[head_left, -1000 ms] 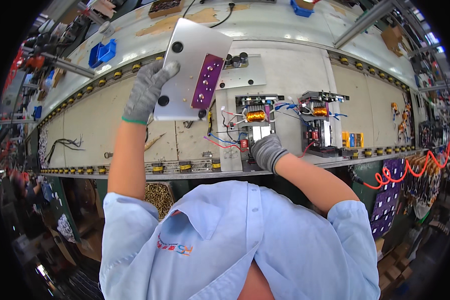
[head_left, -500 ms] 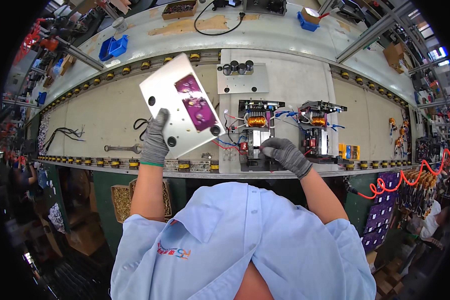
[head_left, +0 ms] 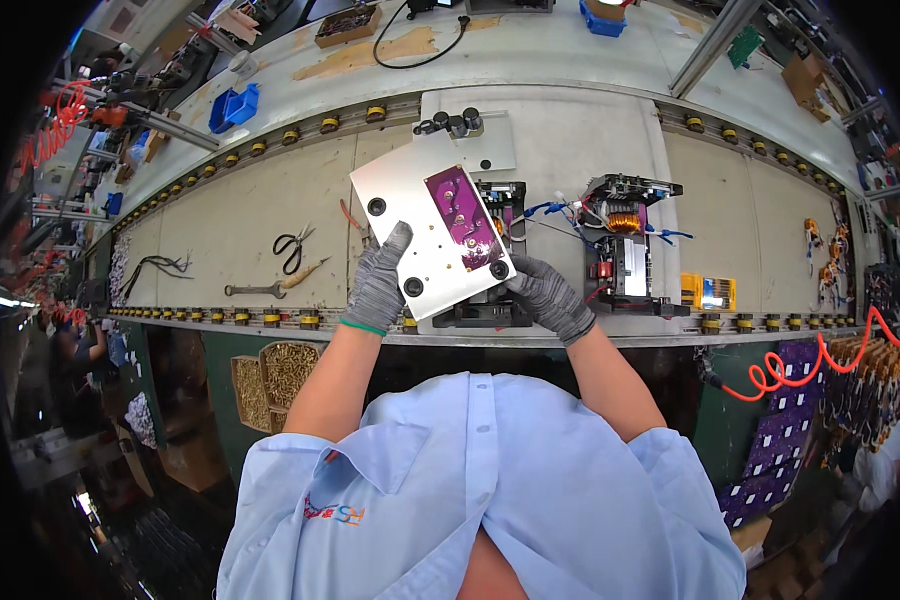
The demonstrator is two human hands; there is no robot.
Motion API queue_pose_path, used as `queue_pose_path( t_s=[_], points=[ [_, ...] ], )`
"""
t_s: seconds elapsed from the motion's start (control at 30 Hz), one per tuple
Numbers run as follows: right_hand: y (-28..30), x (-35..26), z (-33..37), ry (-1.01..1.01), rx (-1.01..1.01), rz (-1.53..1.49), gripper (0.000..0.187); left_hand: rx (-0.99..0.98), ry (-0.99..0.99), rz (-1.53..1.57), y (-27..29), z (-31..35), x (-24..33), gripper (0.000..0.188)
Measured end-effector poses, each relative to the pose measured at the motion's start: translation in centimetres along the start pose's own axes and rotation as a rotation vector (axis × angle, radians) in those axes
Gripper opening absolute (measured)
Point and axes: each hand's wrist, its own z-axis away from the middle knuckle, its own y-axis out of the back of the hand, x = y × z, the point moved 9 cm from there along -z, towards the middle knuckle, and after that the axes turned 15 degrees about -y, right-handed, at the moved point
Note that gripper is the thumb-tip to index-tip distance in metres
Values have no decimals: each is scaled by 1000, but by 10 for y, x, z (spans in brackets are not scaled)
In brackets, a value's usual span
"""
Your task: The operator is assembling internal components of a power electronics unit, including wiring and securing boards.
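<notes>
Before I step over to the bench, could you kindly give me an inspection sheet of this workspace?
Surface: pale board on a roller-edged bench.
Work pieces: silver metal panel bearing a purple plate, held askew over the left electronics assembly, partly hiding it; the right electronics assembly, with its copper coil, is uncovered.
Clutter: scissors and wrench at left; yellow case at right.
Hands: gloved left hand grips the panel's left side; gloved right hand is at its lower right corner, grip unclear.
Cables: blue wires between the assemblies; black leads at far left; red coiled hose at right.
Surroundings: blue bins beyond the bench; brass-coloured small parts below its near edge.
</notes>
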Motion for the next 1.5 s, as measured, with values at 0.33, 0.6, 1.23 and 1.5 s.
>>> queue_pose_path(
  t_s=[0.33,0.6,1.23,1.5],
  points=[
    [8,21,-16,36,-378,-345,52,98,-100,-261,4,8,2,50],
    [1,-4,0,22,22,-256,64,-51,-168,-360,-12,-3,10,50],
    [-6,-59,27,-625,536,1910,36,-908,108,-611,-21,-60,-18,46],
    [13,30,107,-462,543,1405,35,-967,164,-622,-4,-60,-62,41]
  ],
)
